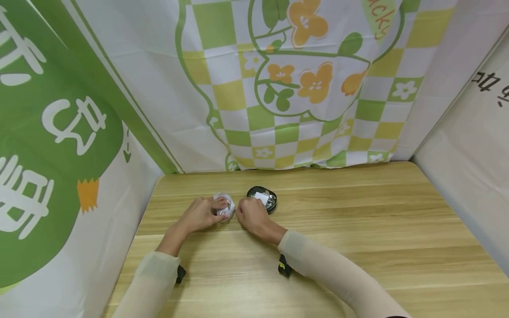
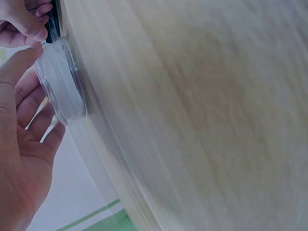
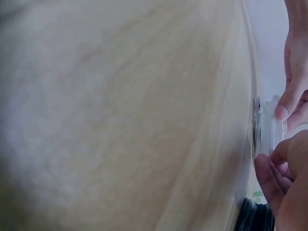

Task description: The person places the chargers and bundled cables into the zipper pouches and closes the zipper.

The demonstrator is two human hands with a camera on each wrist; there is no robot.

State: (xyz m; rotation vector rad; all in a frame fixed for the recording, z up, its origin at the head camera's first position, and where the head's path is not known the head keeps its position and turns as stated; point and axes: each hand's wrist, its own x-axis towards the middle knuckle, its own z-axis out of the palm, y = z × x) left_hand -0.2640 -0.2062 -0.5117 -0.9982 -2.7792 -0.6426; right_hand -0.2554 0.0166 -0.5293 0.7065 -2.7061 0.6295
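Observation:
A clear round case [image 1: 230,210] with white contents lies on the wooden table, a little left of the middle in the head view. My left hand [image 1: 200,213] holds it from the left, fingers over its top and thumb along the near side. At its right rim is my right hand [image 1: 254,217], thumb and forefinger pinching the edge in the right wrist view. Exactly what part they pinch is too small to tell. Just beyond the right hand sits a black oval case [image 1: 272,201] with a white label or card on it, partly hidden by that hand.
The wooden table [image 1: 358,229] reaches back to a patterned cloth [image 1: 274,132] hanging behind it. Printed cloth walls stand at the left [image 1: 79,145] and right [image 1: 469,168]. Dark straps [image 1: 284,266] show at both wrists.

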